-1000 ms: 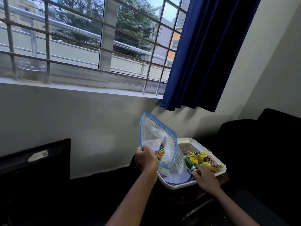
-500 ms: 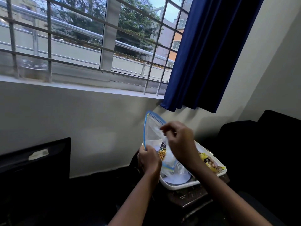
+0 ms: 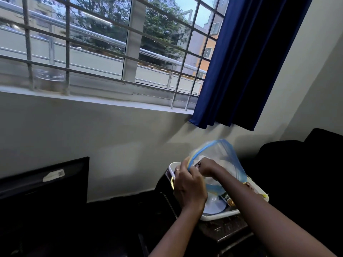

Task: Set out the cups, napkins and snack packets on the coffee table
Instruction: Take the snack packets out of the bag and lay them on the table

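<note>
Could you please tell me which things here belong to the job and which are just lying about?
Job: clear zip bag, gripped by left hand and right hand; white tray; snack packet.
Lying about: blue curtain; clear jar on sill.

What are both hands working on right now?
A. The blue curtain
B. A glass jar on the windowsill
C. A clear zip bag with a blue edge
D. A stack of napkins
C: the left hand and right hand both grip the zip bag at its blue-edged mouth, above the white tray.
</note>
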Available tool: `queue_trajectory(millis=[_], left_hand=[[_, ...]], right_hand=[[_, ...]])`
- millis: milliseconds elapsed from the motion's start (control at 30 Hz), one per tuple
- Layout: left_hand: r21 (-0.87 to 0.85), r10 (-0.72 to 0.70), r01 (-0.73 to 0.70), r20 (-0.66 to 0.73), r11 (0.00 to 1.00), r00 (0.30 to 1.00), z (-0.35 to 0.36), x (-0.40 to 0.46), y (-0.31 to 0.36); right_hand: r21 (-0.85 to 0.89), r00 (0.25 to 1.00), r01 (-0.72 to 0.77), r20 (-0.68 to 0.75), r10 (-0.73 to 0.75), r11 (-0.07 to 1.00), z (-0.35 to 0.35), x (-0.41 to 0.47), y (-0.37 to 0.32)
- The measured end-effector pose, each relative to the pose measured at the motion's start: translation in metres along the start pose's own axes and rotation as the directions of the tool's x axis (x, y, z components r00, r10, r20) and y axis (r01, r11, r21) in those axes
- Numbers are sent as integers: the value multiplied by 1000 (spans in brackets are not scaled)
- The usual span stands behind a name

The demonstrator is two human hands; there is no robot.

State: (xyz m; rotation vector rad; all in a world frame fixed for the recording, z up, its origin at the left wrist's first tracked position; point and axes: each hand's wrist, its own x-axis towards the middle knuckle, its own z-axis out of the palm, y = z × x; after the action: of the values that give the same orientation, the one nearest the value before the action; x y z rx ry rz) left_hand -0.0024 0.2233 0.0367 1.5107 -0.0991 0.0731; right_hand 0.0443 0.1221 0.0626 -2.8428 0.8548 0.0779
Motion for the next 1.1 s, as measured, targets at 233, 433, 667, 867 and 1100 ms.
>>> queue_trajectory(millis=[233,433,667,867,1100], left_hand=[[24,61,-62,69,998,996,5,-7,-3],[51,86,-93,122,994,989,6,-6,-7],[39,66,-71,120,997,991,6,-4,-7],[-9,11,-11,35,1000,999,4,1,-5],[-225,53,-34,81,974,995,-1,12,-4]], right_hand=[[440,977,-174,-37,211,881,22,3,21],[542,957,-183,-91,275,820,30,3,29],[484,951,-116,-198,237,868,32,-2,25],[281,903,195,-425,-60,940,24,-15,17],[301,833,360,-530,-159,883,0,-42,22]])
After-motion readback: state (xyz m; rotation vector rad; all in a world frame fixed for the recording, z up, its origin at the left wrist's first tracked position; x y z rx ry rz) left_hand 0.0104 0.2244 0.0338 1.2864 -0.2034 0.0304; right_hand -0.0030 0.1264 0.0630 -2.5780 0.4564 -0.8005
